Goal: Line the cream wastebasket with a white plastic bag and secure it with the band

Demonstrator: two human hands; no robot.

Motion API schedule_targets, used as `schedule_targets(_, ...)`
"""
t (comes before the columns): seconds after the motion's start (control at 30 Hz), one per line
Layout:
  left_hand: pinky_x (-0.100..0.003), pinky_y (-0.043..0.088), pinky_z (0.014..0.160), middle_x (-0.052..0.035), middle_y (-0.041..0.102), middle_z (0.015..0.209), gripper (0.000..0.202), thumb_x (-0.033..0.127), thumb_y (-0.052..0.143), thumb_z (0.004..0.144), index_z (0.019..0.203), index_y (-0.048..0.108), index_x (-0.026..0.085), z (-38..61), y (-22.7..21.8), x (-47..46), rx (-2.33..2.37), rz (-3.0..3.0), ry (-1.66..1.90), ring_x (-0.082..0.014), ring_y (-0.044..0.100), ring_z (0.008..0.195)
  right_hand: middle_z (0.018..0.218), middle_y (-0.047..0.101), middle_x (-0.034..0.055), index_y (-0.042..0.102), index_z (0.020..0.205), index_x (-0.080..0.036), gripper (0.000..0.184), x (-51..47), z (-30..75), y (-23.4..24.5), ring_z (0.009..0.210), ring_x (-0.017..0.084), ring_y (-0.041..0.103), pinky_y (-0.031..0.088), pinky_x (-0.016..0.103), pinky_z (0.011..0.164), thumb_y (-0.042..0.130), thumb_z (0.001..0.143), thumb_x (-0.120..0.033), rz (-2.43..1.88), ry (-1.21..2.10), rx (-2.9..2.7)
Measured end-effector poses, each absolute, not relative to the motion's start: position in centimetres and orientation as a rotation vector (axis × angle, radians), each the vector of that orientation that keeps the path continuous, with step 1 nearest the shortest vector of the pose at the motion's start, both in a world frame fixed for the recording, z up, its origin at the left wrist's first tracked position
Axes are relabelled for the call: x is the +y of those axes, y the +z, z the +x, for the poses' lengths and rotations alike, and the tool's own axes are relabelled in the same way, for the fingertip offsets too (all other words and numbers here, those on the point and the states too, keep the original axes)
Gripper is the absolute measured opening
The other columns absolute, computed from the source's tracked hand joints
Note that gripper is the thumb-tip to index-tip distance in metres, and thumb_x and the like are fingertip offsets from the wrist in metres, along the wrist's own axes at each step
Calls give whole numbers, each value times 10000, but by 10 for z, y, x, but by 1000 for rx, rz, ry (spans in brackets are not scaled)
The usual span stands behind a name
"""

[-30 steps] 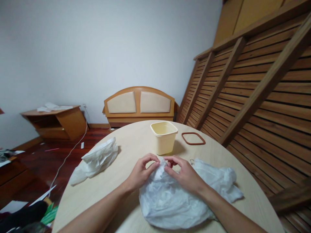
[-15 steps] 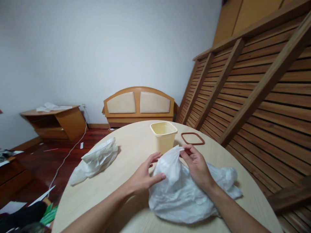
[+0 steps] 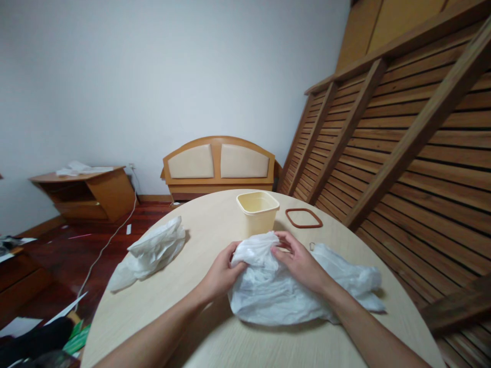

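Observation:
A crumpled white plastic bag [image 3: 276, 296] lies on the round table before me, its upper edge bunched between both hands. My left hand [image 3: 224, 268] grips the bag's left side, thumb in front and fingers behind. On the other side my right hand [image 3: 295, 258] pinches the gathered top edge. Just beyond the bag stands a pale yellow square bin [image 3: 258, 217], upright and open at the top; the bag hides its lower front. A brown rounded-square ring [image 3: 304, 226] lies flat to the right of the bin.
Another crumpled white bag [image 3: 153, 255] rests near the left edge of the round table [image 3: 207, 225]. More white plastic [image 3: 355, 276] spreads to the right, with a small clear loop by it. Wooden slatted panels [image 3: 383, 168] lean along the right side.
The bag's raised peak has come down and is now bunched lower. My left hand has closed onto the bag's side; my right hand has shifted slightly left along the top edge.

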State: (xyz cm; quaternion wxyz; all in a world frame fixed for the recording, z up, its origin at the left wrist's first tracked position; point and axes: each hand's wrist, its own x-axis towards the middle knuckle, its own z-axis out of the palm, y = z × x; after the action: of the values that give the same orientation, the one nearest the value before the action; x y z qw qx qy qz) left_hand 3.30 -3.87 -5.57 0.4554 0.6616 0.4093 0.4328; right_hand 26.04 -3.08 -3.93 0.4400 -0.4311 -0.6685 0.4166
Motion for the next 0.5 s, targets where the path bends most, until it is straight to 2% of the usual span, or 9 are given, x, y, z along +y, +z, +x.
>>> schedule_targets(0.1, -424, 514, 955, -118, 687, 1164, 412, 333, 628, 812, 1175, 602, 141, 28, -53, -36, 1051, 1623, 1045, -269, 643, 1052, 1282, 640, 133, 531, 1255, -204, 512, -32, 260, -41, 1176, 248, 621, 511, 418, 997, 659, 862, -506, -1071, 1079, -1735)
schedule_targets(0.17, -461, 493, 996, -144, 648, 1249, 500, 392, 639, 824, 1247, 565, 137, 25, -52, -37, 1065, 1662, 1009, -289, 623, 1109, 1248, 660, 125, 543, 1260, -196, 492, -33, 259, -40, 1136, 247, 641, 515, 417, 983, 673, 863, -456, -1070, 1069, -1771)
schedule_targets(0.27, -499, 350, 1150, -167, 492, 1461, 726, 425, 700, 807, 1425, 429, 158, 23, -50, -42, 1035, 1809, 1012, -320, 482, 1332, 1186, 688, 105, 611, 1183, -186, 357, -38, 254, -36, 1102, 244, 647, 496, 410, 991, 644, 890, -386, -996, 1053, -1811)
schedule_targets(0.33, -497, 270, 1202, -164, 406, 1532, 822, 442, 725, 801, 1487, 355, 181, 24, -49, -46, 987, 1930, 1035, -320, 392, 1414, 1124, 711, 88, 664, 1085, -183, 246, -42, 250, -33, 1088, 241, 645, 480, 395, 998, 616, 907, -346, -942, 1055, -1842)
schedule_targets(0.4, -490, 276, 1202, -157, 397, 1537, 806, 455, 729, 806, 1483, 374, 202, 26, -47, -50, 954, 2067, 1041, -320, 382, 1421, 1056, 727, 72, 690, 1003, -181, 188, -47, 246, -30, 1049, 237, 652, 486, 375, 968, 598, 915, -319, -900, 1085, -1875)
schedule_targets(0.5, -462, 357, 1154, -148, 484, 1464, 651, 433, 718, 819, 1389, 494, 210, 30, -43, -57, 966, 2292, 1009, -308, 454, 1355, 1015, 722, 55, 684, 996, -182, 188, -51, 244, -28, 987, 216, 657, 502, 347, 918, 566, 936, -316, -819, 1182, -1913)
